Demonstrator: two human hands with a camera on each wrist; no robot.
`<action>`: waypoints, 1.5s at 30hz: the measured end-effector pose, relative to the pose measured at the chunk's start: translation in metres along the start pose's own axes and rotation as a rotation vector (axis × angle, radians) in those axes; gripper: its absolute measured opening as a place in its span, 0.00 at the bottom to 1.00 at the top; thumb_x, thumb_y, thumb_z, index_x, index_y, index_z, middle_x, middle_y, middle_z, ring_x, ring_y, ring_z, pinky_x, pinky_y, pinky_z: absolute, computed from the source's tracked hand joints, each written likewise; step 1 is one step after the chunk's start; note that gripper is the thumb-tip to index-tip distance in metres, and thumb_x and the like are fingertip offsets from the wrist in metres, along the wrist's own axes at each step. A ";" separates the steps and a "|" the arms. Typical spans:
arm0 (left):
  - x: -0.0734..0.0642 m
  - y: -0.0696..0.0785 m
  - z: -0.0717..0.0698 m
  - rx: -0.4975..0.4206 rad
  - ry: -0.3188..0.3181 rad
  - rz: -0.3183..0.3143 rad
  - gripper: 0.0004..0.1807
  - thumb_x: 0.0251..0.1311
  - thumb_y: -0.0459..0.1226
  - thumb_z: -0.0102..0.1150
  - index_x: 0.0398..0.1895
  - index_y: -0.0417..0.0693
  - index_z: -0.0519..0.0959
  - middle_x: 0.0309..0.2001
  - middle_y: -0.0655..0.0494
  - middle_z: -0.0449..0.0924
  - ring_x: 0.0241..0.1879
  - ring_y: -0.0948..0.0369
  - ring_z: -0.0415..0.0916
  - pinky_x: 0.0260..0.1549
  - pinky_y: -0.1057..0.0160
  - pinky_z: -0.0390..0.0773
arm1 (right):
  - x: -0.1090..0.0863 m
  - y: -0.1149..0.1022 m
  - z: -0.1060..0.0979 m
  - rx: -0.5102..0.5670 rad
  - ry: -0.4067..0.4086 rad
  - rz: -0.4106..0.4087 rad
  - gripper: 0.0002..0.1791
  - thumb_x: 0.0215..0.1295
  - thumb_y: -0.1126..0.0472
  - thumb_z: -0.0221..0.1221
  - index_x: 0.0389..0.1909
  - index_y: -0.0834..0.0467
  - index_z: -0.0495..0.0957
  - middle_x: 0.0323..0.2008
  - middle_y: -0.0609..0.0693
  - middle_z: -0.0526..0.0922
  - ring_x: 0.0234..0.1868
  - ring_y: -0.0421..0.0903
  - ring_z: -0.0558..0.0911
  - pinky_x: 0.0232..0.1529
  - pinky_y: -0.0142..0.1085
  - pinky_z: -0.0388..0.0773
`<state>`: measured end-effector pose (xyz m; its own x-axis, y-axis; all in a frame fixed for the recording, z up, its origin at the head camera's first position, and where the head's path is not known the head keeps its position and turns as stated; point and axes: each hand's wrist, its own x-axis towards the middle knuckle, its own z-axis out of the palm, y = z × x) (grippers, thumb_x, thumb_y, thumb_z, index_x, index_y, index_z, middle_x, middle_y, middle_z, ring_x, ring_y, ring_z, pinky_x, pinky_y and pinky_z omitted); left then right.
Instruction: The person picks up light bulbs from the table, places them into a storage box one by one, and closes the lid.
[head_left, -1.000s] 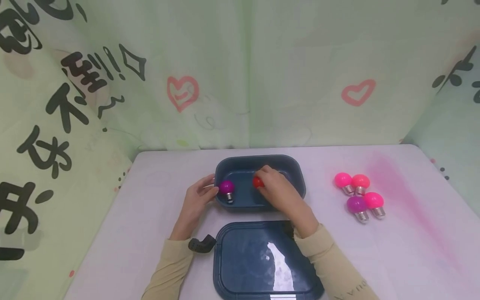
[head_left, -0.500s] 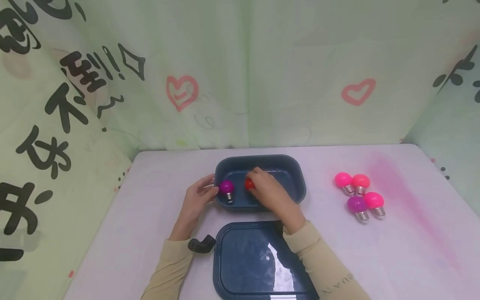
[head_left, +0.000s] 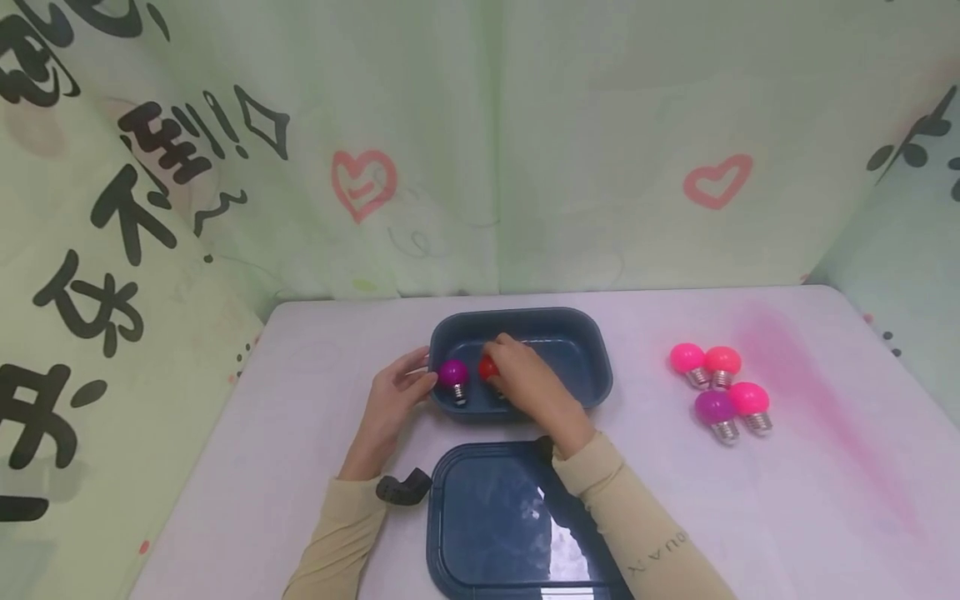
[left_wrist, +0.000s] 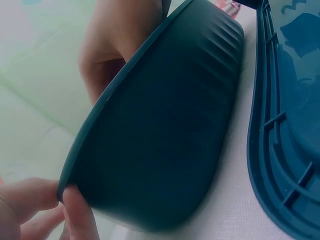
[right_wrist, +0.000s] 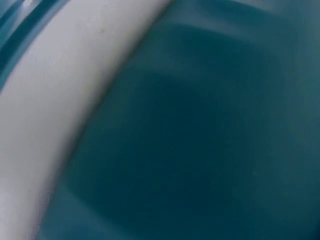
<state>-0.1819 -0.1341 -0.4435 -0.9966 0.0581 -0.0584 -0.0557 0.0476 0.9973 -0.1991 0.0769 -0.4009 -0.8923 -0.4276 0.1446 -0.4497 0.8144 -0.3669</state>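
In the head view a dark blue plastic container stands on the table. Its left end is held by my left hand, and the left wrist view shows the fingers pinching the rim. Inside, at the left, lies a purple light bulb with its metal screw base toward me. My right hand reaches into the container and grips a red light bulb just right of the purple one; the fingers partly cover it. The right wrist view shows only the blurred blue container wall.
A blue lid lies in front of the container, partly under my right sleeve. Several pink, red and purple bulbs lie in a cluster on the table at the right. A printed curtain hangs behind.
My right hand has moved left inside the container with the red light bulb, bringing it nearer the purple one. The left hand has stayed at the container's left end.
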 end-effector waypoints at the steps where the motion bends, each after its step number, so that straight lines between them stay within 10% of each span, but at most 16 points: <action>1: 0.000 0.000 0.000 0.002 0.002 -0.001 0.27 0.64 0.31 0.62 0.67 0.42 0.72 0.61 0.41 0.75 0.48 0.63 0.78 0.41 0.69 0.81 | 0.000 0.000 0.001 -0.002 0.003 -0.001 0.15 0.59 0.68 0.68 0.47 0.66 0.80 0.39 0.58 0.79 0.39 0.55 0.82 0.43 0.46 0.82; 17: 0.000 0.000 0.000 -0.006 -0.004 -0.004 0.28 0.63 0.32 0.63 0.67 0.42 0.72 0.61 0.41 0.75 0.49 0.62 0.78 0.42 0.69 0.81 | -0.003 -0.004 -0.008 -0.033 -0.064 0.035 0.22 0.59 0.62 0.70 0.54 0.61 0.79 0.42 0.56 0.79 0.41 0.52 0.81 0.46 0.46 0.83; 45: 0.003 -0.002 0.002 -0.004 0.010 -0.002 0.28 0.63 0.31 0.63 0.67 0.41 0.71 0.61 0.40 0.74 0.48 0.65 0.78 0.41 0.71 0.80 | -0.039 0.051 -0.050 -0.103 0.097 0.013 0.21 0.57 0.67 0.69 0.52 0.67 0.79 0.47 0.60 0.80 0.49 0.56 0.81 0.51 0.49 0.81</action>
<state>-0.1844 -0.1324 -0.4458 -0.9971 0.0477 -0.0595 -0.0575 0.0434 0.9974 -0.1889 0.1545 -0.3794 -0.8956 -0.3804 0.2305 -0.4348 0.8579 -0.2737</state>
